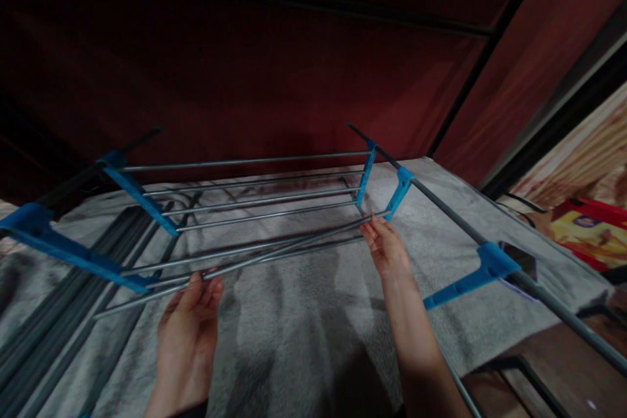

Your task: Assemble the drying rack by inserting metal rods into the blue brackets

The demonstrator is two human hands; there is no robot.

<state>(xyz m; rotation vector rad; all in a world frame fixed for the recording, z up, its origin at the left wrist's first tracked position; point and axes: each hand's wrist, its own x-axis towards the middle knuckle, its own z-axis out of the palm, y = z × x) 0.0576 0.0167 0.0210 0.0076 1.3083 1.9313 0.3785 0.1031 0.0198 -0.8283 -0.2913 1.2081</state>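
A thin grey metal rod point(274, 251) runs at a slant between my hands. My left hand point(189, 313) grips it left of the middle, and its free left end juts out past my fingers. Close to the rod's right end, my right hand point(385, 245) pinches it beside a blue plastic bracket point(399, 192). Whether that end sits in the bracket, I cannot tell. Behind lies a rack of several parallel rods point(269, 197) joined to blue brackets. Another blue bracket point(88, 251) stands at the left, and one more point(470, 277) is on the right pole point(445, 206).
Several loose grey tubes point(68, 300) lie at the left on a light grey cloth point(294, 333). A dark red panel point(274, 65) rises behind the rack. At the far right is a red and yellow package point(585, 232).
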